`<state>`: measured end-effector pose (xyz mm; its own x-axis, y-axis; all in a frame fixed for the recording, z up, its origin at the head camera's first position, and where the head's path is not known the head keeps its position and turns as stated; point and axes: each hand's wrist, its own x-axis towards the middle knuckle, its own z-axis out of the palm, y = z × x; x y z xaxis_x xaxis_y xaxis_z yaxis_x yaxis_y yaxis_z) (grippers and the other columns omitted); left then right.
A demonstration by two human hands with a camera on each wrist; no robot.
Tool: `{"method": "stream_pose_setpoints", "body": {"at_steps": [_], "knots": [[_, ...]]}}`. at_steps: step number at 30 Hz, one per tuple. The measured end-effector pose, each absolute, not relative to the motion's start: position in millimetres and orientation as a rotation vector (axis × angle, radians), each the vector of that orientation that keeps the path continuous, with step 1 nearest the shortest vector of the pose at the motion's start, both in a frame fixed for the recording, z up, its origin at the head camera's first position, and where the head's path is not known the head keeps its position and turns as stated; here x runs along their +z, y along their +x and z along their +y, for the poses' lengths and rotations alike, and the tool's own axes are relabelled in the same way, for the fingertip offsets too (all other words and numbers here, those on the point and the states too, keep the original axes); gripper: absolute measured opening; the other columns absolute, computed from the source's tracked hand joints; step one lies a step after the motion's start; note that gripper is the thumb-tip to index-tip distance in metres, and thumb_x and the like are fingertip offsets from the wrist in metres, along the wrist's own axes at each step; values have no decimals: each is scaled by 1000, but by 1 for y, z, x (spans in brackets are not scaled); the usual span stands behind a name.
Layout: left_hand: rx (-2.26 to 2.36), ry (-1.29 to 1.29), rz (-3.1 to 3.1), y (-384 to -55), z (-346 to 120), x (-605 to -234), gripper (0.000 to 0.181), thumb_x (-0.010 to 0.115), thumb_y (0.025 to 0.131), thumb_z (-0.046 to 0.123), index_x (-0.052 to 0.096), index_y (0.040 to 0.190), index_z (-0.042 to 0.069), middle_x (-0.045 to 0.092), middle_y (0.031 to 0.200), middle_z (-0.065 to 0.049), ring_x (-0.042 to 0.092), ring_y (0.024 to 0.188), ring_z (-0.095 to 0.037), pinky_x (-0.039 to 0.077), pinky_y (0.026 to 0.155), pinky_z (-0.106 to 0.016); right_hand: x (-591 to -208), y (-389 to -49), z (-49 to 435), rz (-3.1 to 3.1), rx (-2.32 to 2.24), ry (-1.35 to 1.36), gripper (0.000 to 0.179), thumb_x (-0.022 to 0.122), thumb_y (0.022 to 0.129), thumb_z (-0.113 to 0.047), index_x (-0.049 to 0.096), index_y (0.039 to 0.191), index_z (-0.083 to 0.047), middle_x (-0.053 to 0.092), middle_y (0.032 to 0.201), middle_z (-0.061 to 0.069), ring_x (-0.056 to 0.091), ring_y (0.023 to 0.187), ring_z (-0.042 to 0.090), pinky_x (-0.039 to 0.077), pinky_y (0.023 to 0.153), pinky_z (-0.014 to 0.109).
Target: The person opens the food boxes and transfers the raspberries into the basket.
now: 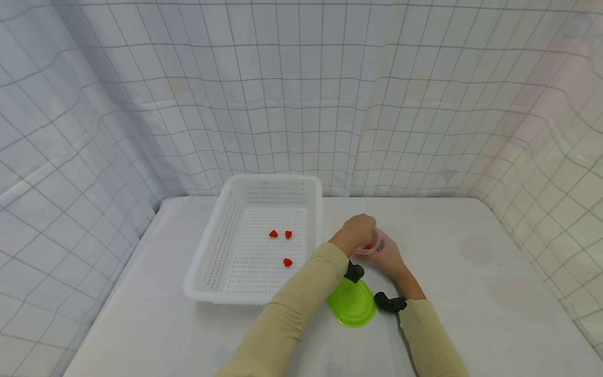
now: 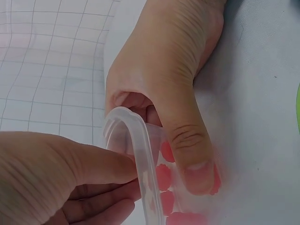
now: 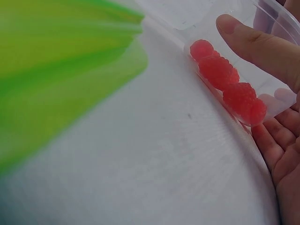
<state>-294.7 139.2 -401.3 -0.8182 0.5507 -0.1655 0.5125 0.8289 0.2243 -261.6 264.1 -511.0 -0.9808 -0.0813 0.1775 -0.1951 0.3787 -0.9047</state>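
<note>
A clear plastic tub (image 1: 373,248) is tilted on its side, with several red raspberries (image 3: 218,70) along its lower wall. My right hand (image 1: 387,257) grips the tub from the right. In the right wrist view its thumb (image 3: 258,47) lies across one wall, and its other fingers (image 3: 281,133) curl beneath. From the far left side my left hand (image 1: 359,230) reaches to the tub's mouth. Its thumb and fingers (image 2: 105,164) are bent close behind the rim (image 2: 145,178); I cannot tell whether they pinch a raspberry.
To the left stands a white perforated basket (image 1: 200,267) with three small red raspberries (image 1: 288,262) on its floor. A green lid (image 1: 350,309) lies on the white table (image 1: 471,272) nearer me. Behind the table hangs a white checked curtain (image 1: 292,94).
</note>
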Motion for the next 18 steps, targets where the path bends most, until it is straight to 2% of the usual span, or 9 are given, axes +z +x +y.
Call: {"method": "stream_pose_setpoints", "body": {"at_steps": [10, 14, 18], "knots": [[266, 887, 2782, -296, 144, -403, 11, 62, 83, 9, 61, 94, 10, 59, 87, 0, 52, 77, -13, 43, 65, -22, -499, -256, 262, -2542, 1625, 262, 69, 82, 68, -23, 48, 126, -9, 58, 116, 7, 52, 102, 19, 42, 88, 38], [310, 895, 2757, -295, 146, -407, 5, 56, 83, 8, 59, 87, 10, 57, 83, 0, 50, 75, -14, 42, 64, -23, -484, -246, 256, -2530, 1635, 268, 63, 80, 70, -16, 50, 123, -3, 58, 116, 14, 52, 101, 25, 41, 88, 43], [300, 908, 2724, -291, 149, -410, 11, 50, 88, 11, 59, 82, 14, 56, 81, 3, 52, 75, -13, 42, 65, -22, -487, -247, 257, -2544, 1633, 256, 65, 80, 71, -18, 49, 126, -3, 56, 120, 15, 51, 107, 27, 39, 91, 44]]}}
